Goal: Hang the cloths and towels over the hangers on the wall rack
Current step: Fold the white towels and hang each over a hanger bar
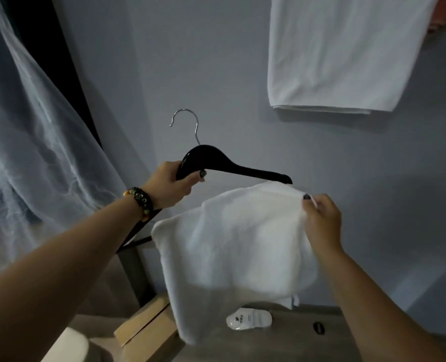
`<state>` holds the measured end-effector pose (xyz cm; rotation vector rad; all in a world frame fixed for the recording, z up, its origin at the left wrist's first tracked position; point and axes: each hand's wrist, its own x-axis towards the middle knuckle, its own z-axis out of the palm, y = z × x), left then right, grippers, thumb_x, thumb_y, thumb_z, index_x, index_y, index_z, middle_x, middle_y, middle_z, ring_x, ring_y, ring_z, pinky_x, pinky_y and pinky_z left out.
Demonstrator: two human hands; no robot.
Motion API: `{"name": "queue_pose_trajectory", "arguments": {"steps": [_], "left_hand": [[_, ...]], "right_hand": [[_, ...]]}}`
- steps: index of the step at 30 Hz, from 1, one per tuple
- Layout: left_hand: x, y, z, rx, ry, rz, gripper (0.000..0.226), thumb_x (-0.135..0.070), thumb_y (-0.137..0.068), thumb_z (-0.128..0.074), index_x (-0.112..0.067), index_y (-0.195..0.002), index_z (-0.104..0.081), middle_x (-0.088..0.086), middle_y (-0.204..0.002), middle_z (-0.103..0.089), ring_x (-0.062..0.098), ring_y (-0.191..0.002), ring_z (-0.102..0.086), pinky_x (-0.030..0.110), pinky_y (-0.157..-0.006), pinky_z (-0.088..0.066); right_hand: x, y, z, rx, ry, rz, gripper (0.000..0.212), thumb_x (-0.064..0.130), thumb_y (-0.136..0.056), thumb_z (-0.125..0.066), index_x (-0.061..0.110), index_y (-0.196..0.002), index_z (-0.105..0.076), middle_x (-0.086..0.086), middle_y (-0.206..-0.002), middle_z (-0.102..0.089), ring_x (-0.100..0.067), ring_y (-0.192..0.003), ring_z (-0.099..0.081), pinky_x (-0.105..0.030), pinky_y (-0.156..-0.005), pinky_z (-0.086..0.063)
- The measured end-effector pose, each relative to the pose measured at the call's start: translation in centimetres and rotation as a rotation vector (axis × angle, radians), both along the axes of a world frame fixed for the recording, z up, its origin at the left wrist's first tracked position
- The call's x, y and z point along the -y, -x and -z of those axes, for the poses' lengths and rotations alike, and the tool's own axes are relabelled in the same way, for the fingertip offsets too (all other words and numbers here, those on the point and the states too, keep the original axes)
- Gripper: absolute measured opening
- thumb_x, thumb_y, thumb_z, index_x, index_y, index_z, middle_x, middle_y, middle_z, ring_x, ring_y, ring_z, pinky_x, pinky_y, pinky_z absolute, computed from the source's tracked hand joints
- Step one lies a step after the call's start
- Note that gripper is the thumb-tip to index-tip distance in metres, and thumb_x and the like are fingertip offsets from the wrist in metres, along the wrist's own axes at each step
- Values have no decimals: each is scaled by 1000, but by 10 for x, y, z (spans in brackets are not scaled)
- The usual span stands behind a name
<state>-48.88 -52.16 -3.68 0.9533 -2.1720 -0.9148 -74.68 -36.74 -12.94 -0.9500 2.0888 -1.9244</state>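
Observation:
My left hand (173,185) grips the left shoulder of a black hanger (232,167) with a silver hook (188,124), held up in front of the wall. A white towel (237,252) hangs below the hanger's right arm and drapes down, its top edge near the hanger tip. My right hand (321,220) pinches the towel's upper right corner. Another white towel (342,56) hangs folded high on the wall at the upper right; what carries it is out of frame.
A sheer white curtain (26,142) hangs at the left beside a dark window edge. Below are a cardboard box (148,327), a small clear plastic bottle (248,320) lying on a grey surface (295,335), and a dark metal frame leg (133,273).

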Motion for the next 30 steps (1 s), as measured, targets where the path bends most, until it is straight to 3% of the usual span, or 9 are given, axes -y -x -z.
{"name": "queue_pose_trajectory", "arguments": {"steps": [7, 11, 13, 16, 19, 22, 25, 27, 30], "left_hand": [[-15, 17, -6, -53, -6, 87, 19, -24, -92, -60, -11, -84, -71, -1, -52, -51, 11, -40, -41, 20, -41, -36], [-19, 27, -16, -8, 75, 129, 20, -28, -91, -62, -13, -83, -71, -2, -53, -54, 7, -42, -45, 19, -46, -40], [-22, 31, -18, 62, 185, 142, 24, -32, -89, -64, -10, -84, -72, 8, -57, -59, 10, -50, -50, 27, -53, -44], [-26, 37, -21, 161, 296, 162, 39, -37, -88, -64, 2, -84, -67, 25, -72, -64, 18, -55, -49, 36, -57, -43], [-30, 39, -24, 199, 368, 185, 41, -40, -89, -63, -1, -76, -63, 22, -69, -64, 23, -52, -51, 35, -57, -44], [-33, 30, -22, 162, 362, 212, 34, -40, -88, -65, -9, -75, -63, 5, -58, -66, 15, -46, -60, 31, -54, -53], [-30, 10, -4, -64, 508, 21, 24, -41, -86, -65, -17, -92, -67, -8, -72, -68, 8, -65, -65, 29, -68, -55], [-33, -3, 20, -318, 685, -238, 18, -28, -86, -66, -13, -96, -63, -4, -88, -61, 5, -78, -55, 17, -76, -47], [-45, -17, 58, -437, 520, -550, 15, -15, -86, -65, -16, -80, -51, -5, -80, -52, 10, -73, -48, 21, -69, -43]], "right_hand": [[-6, 22, -5, -17, -214, -36, 30, 22, -90, -61, 11, -69, -43, -6, -65, -45, -20, -59, -41, -32, -54, -30], [-3, 39, -16, -239, -691, 1, 26, 23, -86, -64, 8, -72, -49, -11, -77, -54, -30, -78, -57, -30, -54, -33], [1, 34, -27, -354, -715, -6, 31, 21, -78, -71, 6, -100, -55, -14, -108, -55, -33, -107, -54, -33, -76, -46], [10, 8, -61, -621, -424, -196, 66, 26, -76, -76, 13, -133, -44, -5, -139, -40, -23, -128, -39, -32, -105, -33], [18, -22, -93, -591, -429, -518, 35, 37, -80, -73, 22, -108, -60, 5, -106, -65, -11, -96, -61, -25, -83, -48], [23, -31, -105, -441, -442, -680, 24, 34, -83, -72, 13, -79, -59, 4, -63, -61, -11, -56, -59, -20, -57, -45], [27, -35, -105, -405, -408, -704, 34, 32, -85, -71, 11, -67, -51, 0, -54, -52, -12, -46, -48, -24, -51, -39], [29, -37, -103, -406, -386, -646, 37, 33, -85, -70, 12, -63, -48, 0, -53, -50, -7, -43, -44, -23, -52, -36], [31, -41, -107, -438, -390, -558, 38, 35, -86, -69, 11, -64, -47, 0, -57, -47, -6, -44, -42, -22, -51, -33]]}}
